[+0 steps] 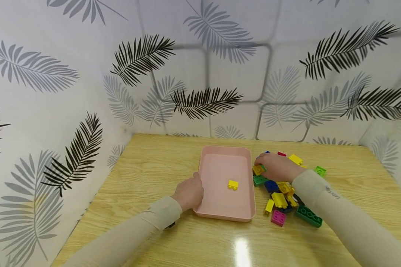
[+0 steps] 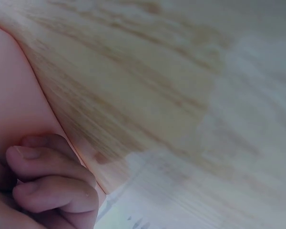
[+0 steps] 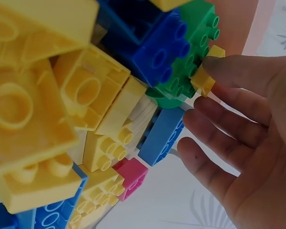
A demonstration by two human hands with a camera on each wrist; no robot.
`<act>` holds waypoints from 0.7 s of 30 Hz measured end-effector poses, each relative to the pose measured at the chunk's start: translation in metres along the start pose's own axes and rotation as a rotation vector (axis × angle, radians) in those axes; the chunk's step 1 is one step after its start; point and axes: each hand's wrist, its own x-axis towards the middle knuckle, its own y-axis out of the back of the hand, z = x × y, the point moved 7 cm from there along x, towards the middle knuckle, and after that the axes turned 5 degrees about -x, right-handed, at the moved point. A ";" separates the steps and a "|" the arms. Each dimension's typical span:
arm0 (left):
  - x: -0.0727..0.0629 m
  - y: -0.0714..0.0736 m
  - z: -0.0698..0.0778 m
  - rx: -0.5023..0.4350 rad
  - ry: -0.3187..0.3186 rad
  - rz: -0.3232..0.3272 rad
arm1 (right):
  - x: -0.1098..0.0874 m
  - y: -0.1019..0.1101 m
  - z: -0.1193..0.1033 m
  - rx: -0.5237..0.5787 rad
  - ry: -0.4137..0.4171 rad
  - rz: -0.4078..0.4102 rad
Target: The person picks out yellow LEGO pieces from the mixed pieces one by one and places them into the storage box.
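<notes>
My left hand (image 1: 188,193) grips the left side of a shallow pink tray (image 1: 224,216), its thumb up at the rim. Curled fingers (image 2: 57,167) lie against the tray's wall in the left wrist view. Inside the tray sits one small yellow brick (image 1: 233,184). Over the brick pile just right of the tray, my right hand (image 1: 279,167) pinches another yellow brick (image 3: 209,71) between thumb and index finger, while its other fingers are loosely spread. Right behind that brick is a green brick (image 3: 200,28), beside a dark blue one (image 3: 157,52).
Loose toy bricks in several colours lie heaped on the wooden table (image 1: 147,163), among them a magenta brick (image 1: 279,218), a long dark green brick (image 1: 308,216) and a light green brick (image 1: 320,171). A leaf-patterned curtain (image 1: 220,74) stands behind the table and along its left.
</notes>
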 end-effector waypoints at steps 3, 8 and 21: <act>-0.001 0.000 0.000 -0.017 -0.004 -0.008 | 0.000 0.001 -0.001 0.002 -0.004 0.003; -0.003 0.000 0.000 -0.022 -0.001 -0.029 | 0.000 0.003 0.000 -0.001 -0.035 -0.017; -0.003 0.000 0.001 -0.003 -0.009 -0.010 | 0.004 0.025 -0.002 -0.027 -0.033 0.062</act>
